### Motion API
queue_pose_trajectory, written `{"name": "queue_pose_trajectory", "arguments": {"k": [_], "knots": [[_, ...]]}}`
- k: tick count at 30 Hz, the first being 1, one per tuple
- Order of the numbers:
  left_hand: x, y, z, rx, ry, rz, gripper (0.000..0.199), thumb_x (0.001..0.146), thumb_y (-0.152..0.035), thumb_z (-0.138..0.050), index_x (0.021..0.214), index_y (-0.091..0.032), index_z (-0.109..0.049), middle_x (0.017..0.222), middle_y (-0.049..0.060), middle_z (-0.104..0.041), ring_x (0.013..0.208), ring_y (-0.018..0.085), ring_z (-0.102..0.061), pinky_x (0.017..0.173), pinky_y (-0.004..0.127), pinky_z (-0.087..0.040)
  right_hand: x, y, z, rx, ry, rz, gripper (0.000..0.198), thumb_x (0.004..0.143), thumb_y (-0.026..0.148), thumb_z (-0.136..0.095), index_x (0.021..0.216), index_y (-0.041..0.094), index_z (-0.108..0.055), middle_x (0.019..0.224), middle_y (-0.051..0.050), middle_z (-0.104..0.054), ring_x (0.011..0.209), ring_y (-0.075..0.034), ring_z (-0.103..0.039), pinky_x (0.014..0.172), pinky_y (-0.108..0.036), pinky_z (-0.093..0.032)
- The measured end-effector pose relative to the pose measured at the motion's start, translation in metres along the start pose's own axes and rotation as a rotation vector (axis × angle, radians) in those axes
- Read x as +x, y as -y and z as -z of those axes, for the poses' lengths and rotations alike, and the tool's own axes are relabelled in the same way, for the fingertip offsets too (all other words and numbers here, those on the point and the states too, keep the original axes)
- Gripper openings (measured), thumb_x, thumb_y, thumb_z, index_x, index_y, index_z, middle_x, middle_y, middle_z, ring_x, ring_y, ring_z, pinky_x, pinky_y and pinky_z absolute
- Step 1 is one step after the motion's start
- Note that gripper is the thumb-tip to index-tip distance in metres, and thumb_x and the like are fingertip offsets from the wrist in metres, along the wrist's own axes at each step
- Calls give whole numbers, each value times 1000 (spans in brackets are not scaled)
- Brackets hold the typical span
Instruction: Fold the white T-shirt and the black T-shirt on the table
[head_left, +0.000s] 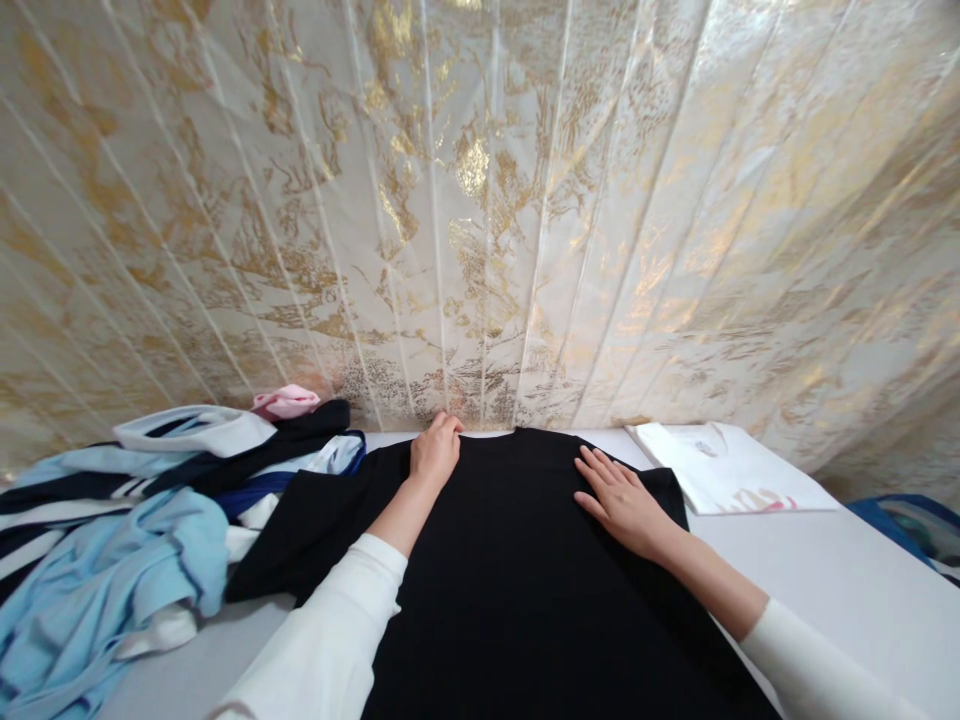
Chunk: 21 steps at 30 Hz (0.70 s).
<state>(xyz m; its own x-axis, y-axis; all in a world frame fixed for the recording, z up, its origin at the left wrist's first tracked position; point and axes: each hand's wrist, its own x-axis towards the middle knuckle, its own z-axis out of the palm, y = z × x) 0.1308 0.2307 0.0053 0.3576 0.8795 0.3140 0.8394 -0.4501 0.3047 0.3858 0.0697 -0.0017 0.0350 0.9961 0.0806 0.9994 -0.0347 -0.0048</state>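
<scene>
A black T-shirt [517, 580] lies spread out before me, its neckline at the far side and its sleeves out to both sides. At the shirt's far edge, left of the neckline, my left hand [436, 450] has its fingers curled together on the shoulder cloth; the fingertips are partly hidden. My right hand [619, 498] rests flat on the right shoulder area, fingers stretched and slightly apart, holding nothing.
Left of the shirt is a loose heap of clothes [150, 540], light blue, navy, white and pink. A folded white T-shirt [731, 465] lies at the right on the white table [847, 590]. Behind hangs a gold-patterned curtain [480, 220]. A blue item [892, 525] shows at far right.
</scene>
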Motion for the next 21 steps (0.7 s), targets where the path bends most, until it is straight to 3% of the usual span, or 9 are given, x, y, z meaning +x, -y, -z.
{"name": "queue_pose_trajectory", "arguments": {"k": [3,5,8,12,16,21], "knots": [[-1,-2,0,5,-4,-6,18,95,-29,-56,108,-17,-60,111,6,-61,90,18,-62,79,36,-52,-1,40,4,76,-13,264,59,96,51,-35,147,21,-35,157,-7,-22,145,-21,-18,116,-43,-21],[-2,-3,0,14,-13,-15,15,96,-25,-53,106,-17,-60,111,5,-60,88,17,-62,79,35,-52,6,68,2,147,-14,366,57,97,51,-33,146,22,-35,156,-6,-26,144,-20,-22,115,-41,-23],[-5,-3,-1,31,-29,-24,15,97,-23,-51,107,-17,-59,113,6,-59,89,17,-62,78,35,-52,30,78,-7,139,-33,183,56,97,49,-36,145,22,-38,155,-5,-29,143,-19,-25,115,-37,-24],[-4,1,-4,44,-10,-39,22,95,-31,-57,112,-17,-59,114,7,-60,96,19,-61,82,38,-53,61,43,-21,57,-76,-154,58,98,45,-31,145,11,-38,154,-13,-29,142,-24,-25,114,-43,-22],[-4,2,-2,49,31,-54,25,95,-32,-57,114,-17,-59,118,8,-59,101,21,-60,87,42,-51,66,23,-29,15,-84,-212,61,98,47,-26,146,12,-35,156,-12,-25,143,-25,-23,114,-44,-20],[-28,-18,12,80,52,-29,30,93,-31,-57,118,-15,-57,121,11,-58,113,28,-54,95,49,-44,55,30,-32,-11,-89,-194,67,95,53,-27,147,10,-34,156,-13,-23,144,-27,-21,114,-45,-21]]}}
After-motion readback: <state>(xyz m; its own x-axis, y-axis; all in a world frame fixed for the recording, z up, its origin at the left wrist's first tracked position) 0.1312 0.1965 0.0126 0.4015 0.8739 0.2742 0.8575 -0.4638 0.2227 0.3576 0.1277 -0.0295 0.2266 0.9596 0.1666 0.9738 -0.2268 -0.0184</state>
